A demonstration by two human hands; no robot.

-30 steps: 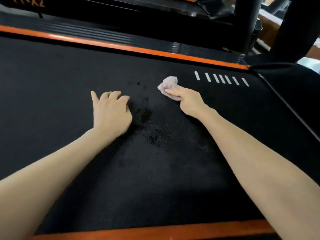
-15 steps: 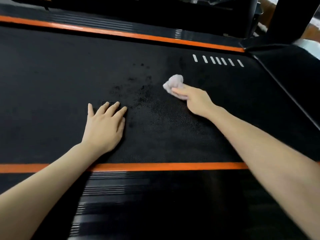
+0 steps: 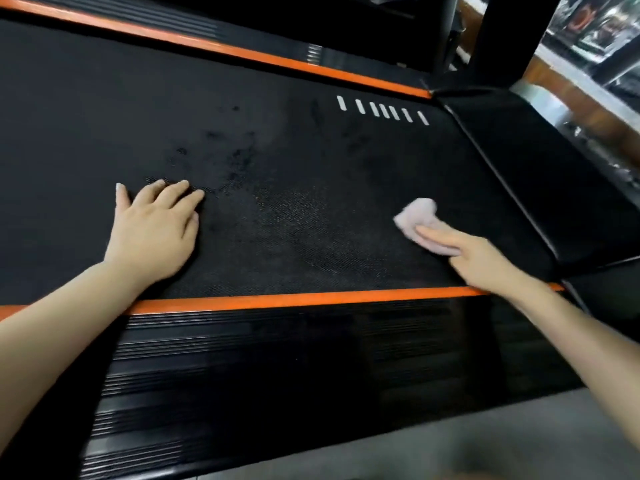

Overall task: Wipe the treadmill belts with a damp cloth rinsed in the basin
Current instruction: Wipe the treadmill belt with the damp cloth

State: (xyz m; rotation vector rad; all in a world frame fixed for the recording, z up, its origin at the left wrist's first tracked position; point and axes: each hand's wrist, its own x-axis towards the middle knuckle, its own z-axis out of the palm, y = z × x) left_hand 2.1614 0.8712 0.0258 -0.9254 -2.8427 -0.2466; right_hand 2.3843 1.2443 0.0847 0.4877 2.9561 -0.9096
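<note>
While the left hand [image 3: 156, 230] lies flat, fingers straight and spread, on the black textured treadmill belt [image 3: 294, 174] at 9 o'clock, the right hand [image 3: 481, 261] at 3 o'clock presses the small crumpled pale pink cloth [image 3: 415, 216] onto the belt, forefinger laid along it, other fingers curled round its near part; the cloth sits near the belt's right edge, just short of the glossy black sloped motor cover [image 3: 554, 174]; bare belt lies open between the two hands and toward 12 o'clock; two stripes bound it, the far orange stripe [image 3: 242, 53] at 12 and the near orange stripe [image 3: 294, 299] at 6; seven white dashes [image 3: 381, 110] stand in a row at 1 o'clock.
</note>
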